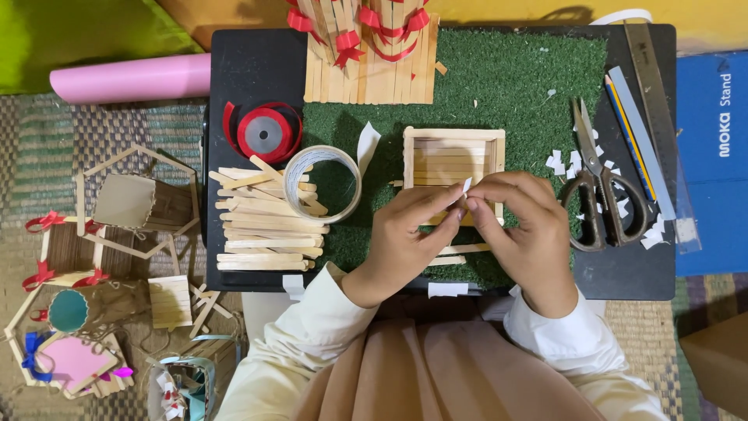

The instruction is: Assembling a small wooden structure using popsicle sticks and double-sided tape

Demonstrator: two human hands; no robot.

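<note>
Left hand (405, 234), right hand (523, 222) pinch white paper scrap (466, 187), long axis upright

Left hand (405, 234): reaching in from lower left, wrist bent, cream sleeve covering forearm, fingers (436, 201) pinching together at tips. Right hand (526, 226): arching over from lower right, knuckles up, fingers curling inward, meeting left fingertips at centre.

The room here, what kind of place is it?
Probably a home craft corner, set up on a woven floor mat. A pile of wooden craft sticks lies beside a roll of clear tape, scissors rest nearby, and both hands pinch a small white paper scrap over a stick-built box.
</note>
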